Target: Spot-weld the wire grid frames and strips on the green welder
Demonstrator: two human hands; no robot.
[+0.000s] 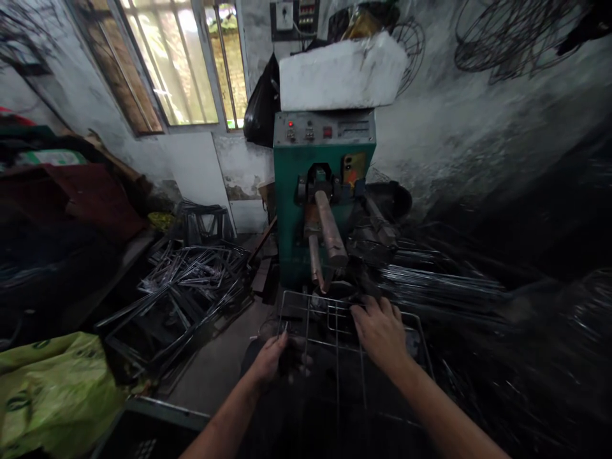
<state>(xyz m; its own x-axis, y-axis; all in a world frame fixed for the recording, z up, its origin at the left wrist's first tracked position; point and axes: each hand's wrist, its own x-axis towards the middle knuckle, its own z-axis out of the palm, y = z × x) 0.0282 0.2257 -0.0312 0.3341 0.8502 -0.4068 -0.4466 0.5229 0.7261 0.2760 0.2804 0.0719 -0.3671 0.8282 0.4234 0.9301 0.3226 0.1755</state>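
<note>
A wire rack (337, 363) of thin metal rods lies low in front of me, below the copper-coloured electrode arms (331, 229) of a green welding machine (292, 191). My right hand (381, 330) is over the rack's far right part, its fingers curled down and close together. They are on a small wire frame (329, 319) with rounded corners, whose right end is hidden under the hand. My left hand (273, 358) is at the rack's left side, thumb up. Its other fingers are dark and smeared, so contact with the wire is unclear.
Bent wire frames (201, 274) lie heaped on the floor at left. Metal rods (440, 280) are stacked at right. A yellow-green sack (57, 395) and a dark crate (157, 427) stand front left. A white foam block (339, 73) rests on the machine.
</note>
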